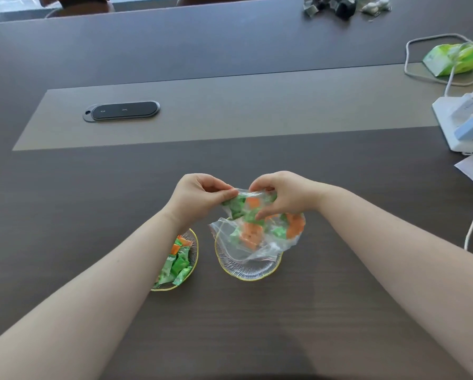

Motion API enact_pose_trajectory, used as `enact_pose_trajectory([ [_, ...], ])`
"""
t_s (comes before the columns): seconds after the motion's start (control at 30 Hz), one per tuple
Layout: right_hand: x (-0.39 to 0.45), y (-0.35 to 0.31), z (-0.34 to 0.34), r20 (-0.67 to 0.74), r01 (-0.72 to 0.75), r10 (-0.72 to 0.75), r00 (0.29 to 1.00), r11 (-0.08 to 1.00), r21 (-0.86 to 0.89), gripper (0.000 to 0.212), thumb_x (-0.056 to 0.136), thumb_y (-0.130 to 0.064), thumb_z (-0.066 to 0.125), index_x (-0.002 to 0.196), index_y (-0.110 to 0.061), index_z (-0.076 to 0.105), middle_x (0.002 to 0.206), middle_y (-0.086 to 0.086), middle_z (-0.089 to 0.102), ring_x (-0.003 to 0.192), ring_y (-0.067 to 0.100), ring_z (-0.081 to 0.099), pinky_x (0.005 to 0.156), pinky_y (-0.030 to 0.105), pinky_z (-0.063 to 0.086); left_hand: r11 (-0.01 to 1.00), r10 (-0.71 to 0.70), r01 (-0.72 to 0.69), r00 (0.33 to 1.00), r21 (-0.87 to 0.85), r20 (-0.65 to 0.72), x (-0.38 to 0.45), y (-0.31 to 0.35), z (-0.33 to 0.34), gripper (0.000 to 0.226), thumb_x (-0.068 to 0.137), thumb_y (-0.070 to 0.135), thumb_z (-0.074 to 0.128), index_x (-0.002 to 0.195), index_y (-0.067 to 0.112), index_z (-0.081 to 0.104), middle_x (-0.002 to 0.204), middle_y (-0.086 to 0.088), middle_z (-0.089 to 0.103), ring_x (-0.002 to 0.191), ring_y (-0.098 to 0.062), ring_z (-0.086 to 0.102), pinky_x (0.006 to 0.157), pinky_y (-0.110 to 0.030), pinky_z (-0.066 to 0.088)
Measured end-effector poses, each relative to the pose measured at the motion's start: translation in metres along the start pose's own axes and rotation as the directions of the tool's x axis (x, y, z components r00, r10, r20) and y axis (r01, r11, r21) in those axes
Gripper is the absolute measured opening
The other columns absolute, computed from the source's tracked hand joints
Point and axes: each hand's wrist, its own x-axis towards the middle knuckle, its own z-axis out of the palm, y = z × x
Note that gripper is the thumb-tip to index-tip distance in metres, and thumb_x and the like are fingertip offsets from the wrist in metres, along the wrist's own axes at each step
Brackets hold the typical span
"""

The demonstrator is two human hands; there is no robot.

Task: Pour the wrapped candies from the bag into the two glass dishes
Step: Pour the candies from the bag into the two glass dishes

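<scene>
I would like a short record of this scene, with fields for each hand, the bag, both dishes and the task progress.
left hand: pinches the bag's upper edge
right hand: grips the bag's upper part
bag: clear plastic, held over the right dish, green and orange candies inside
left dish: already holds candies
right dish: visible part bare
progress: second dish not yet filled

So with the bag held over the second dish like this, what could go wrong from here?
1. The clear bag, held by the left hand and right hand, sags past the right dish's far right rim, so candies could land on the table.
2. The dish looks light; the draped plastic might drag it.
3. The left dish sits close under the left forearm and could get nudged.
</scene>
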Motion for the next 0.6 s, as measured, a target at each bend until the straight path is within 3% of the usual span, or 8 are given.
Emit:
enact_pose_trajectory([
  [0.1,-0.003,0.009,-0.003,0.043,-0.058,0.061,0.997,0.996,-0.064,0.045,0.070,-0.035,0.079,0.109,-0.018,0.064,0.094,-0.007,0.061,0.089,0.014,0.056,0.077,0.024,0.045,1.000,0.010,-0.011,1.000,0.012,0.026,-0.001,0.003,-0.006,0.004,0.071,0.011,0.078,0.073,0.013,0.074,0.061,0.011,0.071,0.062,-0.001,0.066,0.067,-0.014,0.055],
  [0.2,-0.010,0.024,-0.004,0.051,-0.113,0.116,0.992,0.991,-0.065,0.021,0.074,-0.029,0.076,0.088,-0.018,0.065,0.078,-0.010,0.057,0.079,0.016,0.056,0.070,0.023,0.044,1.000,-0.003,0.002,0.999,0.024,0.050,-0.005,0.005,-0.010,0.005,0.072,0.012,0.077,0.071,0.015,0.073,0.066,0.005,0.072,0.065,-0.006,0.068,0.070,-0.019,0.059],
  [0.3,-0.017,0.028,-0.008,0.042,-0.151,0.151,0.988,0.989,-0.002,0.010,0.078,-0.027,0.074,0.082,-0.023,0.066,0.074,-0.014,0.060,0.070,0.006,0.057,0.062,0.011,0.043,0.999,-0.017,0.015,0.997,0.034,0.082,-0.007,0.005,-0.008,0.002,0.075,0.012,0.074,0.074,0.012,0.073,0.074,-0.005,0.072,0.068,-0.012,0.068,0.068,-0.022,0.060],
  [0.37,-0.020,0.027,-0.011,0.032,-0.157,0.155,0.987,0.986,0.049,0.011,0.078,-0.024,0.075,0.074,-0.025,0.064,0.068,-0.012,0.060,0.055,-0.001,0.056,0.055,0.010,0.043,0.998,-0.021,0.017,0.997,0.053,0.081,-0.008,0.005,-0.006,0.005,0.076,0.012,0.073,0.079,0.008,0.073,0.076,-0.006,0.072,0.066,-0.009,0.068,0.063,-0.019,0.058],
  [0.43,-0.022,0.023,-0.015,0.019,-0.153,0.152,0.988,0.980,0.129,0.012,0.079,-0.018,0.074,0.073,-0.021,0.064,0.067,-0.007,0.060,0.046,-0.005,0.056,0.051,0.014,0.048,0.997,-0.026,0.020,0.996,0.073,0.080,-0.010,0.006,-0.005,0.010,0.076,0.013,0.073,0.083,0.005,0.073,0.076,-0.006,0.073,0.062,-0.004,0.068,0.060,-0.015,0.056],
  [0.6,-0.026,0.014,-0.022,0.002,-0.129,0.131,0.991,0.973,0.194,0.008,0.080,-0.011,0.072,0.085,-0.006,0.067,0.070,-0.001,0.065,0.050,-0.005,0.060,0.060,0.024,0.059,0.992,-0.023,0.009,0.994,0.127,0.106,-0.017,0.007,-0.008,0.017,0.072,0.016,0.077,0.084,0.005,0.076,0.084,0.000,0.076,0.070,-0.001,0.070,0.064,-0.009,0.053],
])
